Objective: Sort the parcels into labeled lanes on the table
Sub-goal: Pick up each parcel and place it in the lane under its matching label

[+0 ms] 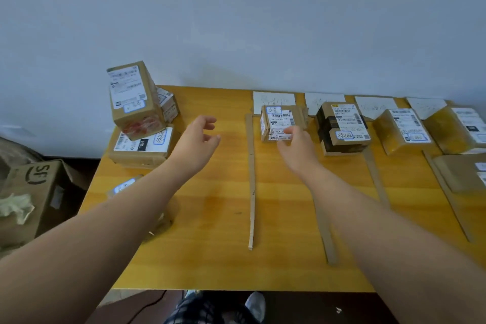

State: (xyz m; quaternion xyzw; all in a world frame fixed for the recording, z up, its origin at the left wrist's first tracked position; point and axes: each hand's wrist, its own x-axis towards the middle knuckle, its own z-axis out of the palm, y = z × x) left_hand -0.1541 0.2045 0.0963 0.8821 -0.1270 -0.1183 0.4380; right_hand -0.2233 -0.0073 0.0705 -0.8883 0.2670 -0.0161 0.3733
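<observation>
A small brown parcel (276, 119) with a white label stands in the leftmost lane, just in front of its paper lane label (273, 98). My right hand (297, 147) is at its front right corner, fingers curved and apart, fingertips blurred and at most brushing the box. My left hand (200, 137) hovers open over bare table left of the lanes. At the table's left end unsorted parcels are piled: a tall tilted box (134, 100) on a flat box (142, 144), and a small parcel (123, 187) partly hidden by my left forearm.
Cardboard strips (251, 179) divide the yellow table (210, 244) into lanes. A black-and-brown parcel (342, 126), a yellow-taped parcel (399, 131) and further parcels (455, 129) fill the lanes to the right. An open carton (34, 192) stands on the floor at left.
</observation>
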